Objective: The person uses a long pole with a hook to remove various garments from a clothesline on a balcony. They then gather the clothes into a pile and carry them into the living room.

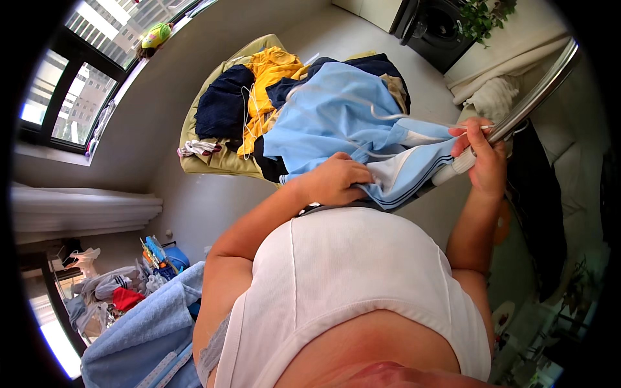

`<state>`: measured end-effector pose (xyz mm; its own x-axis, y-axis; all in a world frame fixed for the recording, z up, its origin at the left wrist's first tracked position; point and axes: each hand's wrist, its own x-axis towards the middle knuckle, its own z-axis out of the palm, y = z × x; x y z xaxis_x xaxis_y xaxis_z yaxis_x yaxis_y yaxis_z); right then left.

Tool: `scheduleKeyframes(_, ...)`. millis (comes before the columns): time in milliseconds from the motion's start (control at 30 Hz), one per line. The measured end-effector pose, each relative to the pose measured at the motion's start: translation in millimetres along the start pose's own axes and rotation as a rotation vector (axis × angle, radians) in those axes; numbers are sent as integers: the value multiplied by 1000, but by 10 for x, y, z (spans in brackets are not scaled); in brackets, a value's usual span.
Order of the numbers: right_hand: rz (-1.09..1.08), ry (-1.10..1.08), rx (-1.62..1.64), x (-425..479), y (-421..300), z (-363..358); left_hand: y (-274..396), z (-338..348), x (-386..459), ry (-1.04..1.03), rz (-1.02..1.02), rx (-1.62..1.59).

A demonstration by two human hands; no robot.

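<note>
A light blue garment [335,111] with white panels and dark stripes lies spread over a pile of clothes and reaches towards me. My left hand [342,178] grips its near striped edge. Raised at the right, my right hand [480,155] pinches a thin white hanger [407,116] by its end, beside a metal rail [538,92]; its fingers also touch the garment's far right end. The hanger's outline is blurred over the cloth. Under and beside the garment are a yellow garment [271,68] and a dark navy one [223,102], with another white wire hanger [250,121] between them.
The pile rests on an olive-green padded seat [213,165]. Dark clothing [538,208] hangs at the right below the rail. A light blue towel [145,310] hangs at the lower left. A black washing machine [436,29] and a leafy plant [485,19] stand at the top right.
</note>
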<state>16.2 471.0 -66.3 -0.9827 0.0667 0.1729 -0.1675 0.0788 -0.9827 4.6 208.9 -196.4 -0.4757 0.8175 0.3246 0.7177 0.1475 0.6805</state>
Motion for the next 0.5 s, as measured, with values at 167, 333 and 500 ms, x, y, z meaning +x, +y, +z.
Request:
scheduleKeyframes(167,-127,-150,-65,-13,-237,-36,-265,226,108,-122,-304,505)
scheduleKeyframes(333,-169,-38,9,22,-367,238,-260,384,332,-96,-166,434)
scheduleKeyframes(500,-253,-53,15,28,-716,213,-363,552,251,-275,-211,499)
